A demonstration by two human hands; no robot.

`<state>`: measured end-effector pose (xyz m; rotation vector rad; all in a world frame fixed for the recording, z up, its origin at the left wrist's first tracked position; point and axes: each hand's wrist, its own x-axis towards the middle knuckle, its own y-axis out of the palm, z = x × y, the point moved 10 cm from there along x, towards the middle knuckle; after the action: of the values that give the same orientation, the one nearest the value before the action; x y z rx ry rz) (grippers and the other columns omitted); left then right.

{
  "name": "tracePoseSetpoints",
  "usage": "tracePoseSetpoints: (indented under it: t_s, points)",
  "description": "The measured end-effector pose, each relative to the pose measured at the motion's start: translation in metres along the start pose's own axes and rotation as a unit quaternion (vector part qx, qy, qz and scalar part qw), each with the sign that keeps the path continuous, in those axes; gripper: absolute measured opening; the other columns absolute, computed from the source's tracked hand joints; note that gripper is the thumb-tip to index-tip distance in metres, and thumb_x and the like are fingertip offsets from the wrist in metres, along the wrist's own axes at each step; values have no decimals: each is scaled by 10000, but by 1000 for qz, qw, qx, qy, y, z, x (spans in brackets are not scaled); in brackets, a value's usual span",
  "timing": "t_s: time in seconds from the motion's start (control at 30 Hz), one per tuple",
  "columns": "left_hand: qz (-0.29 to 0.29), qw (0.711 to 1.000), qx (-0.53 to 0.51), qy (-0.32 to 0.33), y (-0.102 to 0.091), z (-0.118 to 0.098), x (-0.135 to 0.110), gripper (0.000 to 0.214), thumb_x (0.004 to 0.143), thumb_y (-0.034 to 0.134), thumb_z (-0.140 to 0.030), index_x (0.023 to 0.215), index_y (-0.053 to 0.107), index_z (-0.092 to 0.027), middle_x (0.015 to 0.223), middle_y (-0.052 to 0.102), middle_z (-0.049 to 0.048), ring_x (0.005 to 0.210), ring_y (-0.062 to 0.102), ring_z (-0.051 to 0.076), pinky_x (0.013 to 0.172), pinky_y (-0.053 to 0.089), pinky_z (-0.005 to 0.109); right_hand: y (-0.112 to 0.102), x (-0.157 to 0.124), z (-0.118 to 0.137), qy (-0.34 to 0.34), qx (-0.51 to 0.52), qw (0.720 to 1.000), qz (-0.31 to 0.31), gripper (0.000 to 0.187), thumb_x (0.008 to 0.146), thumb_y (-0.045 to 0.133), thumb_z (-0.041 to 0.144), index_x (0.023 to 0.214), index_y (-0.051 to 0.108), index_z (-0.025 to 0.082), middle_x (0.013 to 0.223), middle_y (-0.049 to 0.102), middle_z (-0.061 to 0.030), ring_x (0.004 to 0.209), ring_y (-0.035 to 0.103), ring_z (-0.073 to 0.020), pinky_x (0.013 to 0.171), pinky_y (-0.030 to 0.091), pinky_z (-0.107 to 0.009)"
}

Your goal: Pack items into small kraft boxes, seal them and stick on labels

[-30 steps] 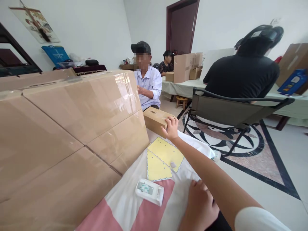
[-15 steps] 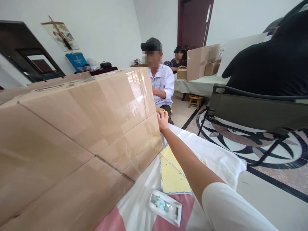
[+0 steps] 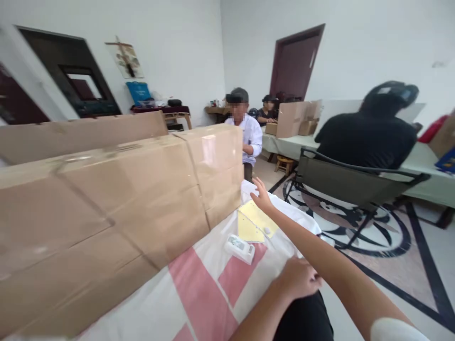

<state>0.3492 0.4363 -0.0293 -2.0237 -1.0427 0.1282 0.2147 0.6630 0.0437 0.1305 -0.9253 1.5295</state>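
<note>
My right hand (image 3: 261, 194) reaches out past the near corner of the taped cardboard boxes (image 3: 159, 184), its fingers spread and nothing in them. Beneath it on the cloth lie yellow sheets (image 3: 254, 220) with wavy edges and a small pale oval object (image 3: 267, 230). A white package (image 3: 239, 249) with a printed label rests just in front of them. My left hand (image 3: 296, 278) is low over my dark-clothed leg, partly behind my right forearm. Its fingers curl loosely, somewhat blurred, with no object visible in them.
A white and pink cloth (image 3: 199, 279) covers the surface under the boxes. Beyond their far corner sits a person in a light shirt (image 3: 253, 130). To the right, a person in black (image 3: 366, 132) sits in a folding chair (image 3: 341, 184) at another table.
My right hand has come away from the box corner toward me, its fingers opening. My left hand has come into view at the bottom. The view has pulled back and levelled.
</note>
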Motion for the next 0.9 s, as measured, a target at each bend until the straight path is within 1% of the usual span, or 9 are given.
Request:
tracePoseSetpoints:
  t_s: [0.1,0.17,0.27,0.3,0.37,0.47,0.57,0.73,0.9]
  points:
    - [37,999,27,24,-9,-31,-58,98,889,629,-318,870,722,-295,1005,789,36,993,718,247,799,523,380,21,-43,62,-21,55,998,9,347,835,538,259,1159,653,210,1282,590,-151,978,634,-240,860,560,-444]
    - [42,998,28,27,-30,-41,-119,115,898,604,-323,943,710,-324,1080,789,-10,999,724,212,822,526,364,62,-63,111,-38,109,993,40,263,870,536,282,1100,640,210,1174,608,-119,879,622,-213,818,553,-414]
    - [-155,982,30,-99,-117,-22,-255,213,829,618,-243,1004,718,-315,928,795,-17,863,734,208,834,541,363,149,-107,200,-71,203,968,131,195,925,520,318,1036,637,210,1011,657,-85,846,635,-209,778,547,-368]
    - [-267,951,16,-158,-156,-11,-319,237,777,636,-201,957,733,-320,849,782,-26,796,725,202,825,550,358,180,-131,234,-87,232,953,172,183,936,518,325,1000,646,212,945,675,-73,839,648,-210,768,549,-353]
    - [-494,825,12,-275,-225,6,-468,170,731,672,-212,851,735,-314,740,741,-19,663,672,203,734,560,370,238,-187,304,-128,280,914,263,162,934,545,316,923,673,217,839,705,-49,801,678,-199,746,559,-323]
    - [-682,637,56,-356,-293,16,-665,99,874,600,-318,887,668,-247,862,710,47,825,669,250,779,550,424,317,-269,402,-175,324,854,368,157,915,568,263,950,718,232,909,762,-40,836,727,-185,776,594,-307]
    - [-794,460,55,-394,-336,41,-804,251,927,651,-349,1099,630,-168,1130,659,79,1067,630,239,941,539,458,398,-306,464,-122,360,835,398,516,852,634,260,1366,597,262,1396,654,-100,1200,675,-238,952,589,-383]
    - [-845,321,-62,-424,-379,128,-897,381,968,645,-396,1268,606,-166,1230,646,96,1028,662,212,865,602,415,509,-305,468,68,421,825,371,771,815,605,305,1559,401,290,1637,412,-75,1557,319,-266,1230,346,-515]
    - [-858,281,-119,-414,-394,190,-919,381,966,650,-402,1265,612,-169,1225,653,94,1029,669,212,861,607,410,544,-316,436,65,411,819,396,816,786,621,301,1573,407,280,1638,423,-75,1536,364,-268,1255,293,-508]
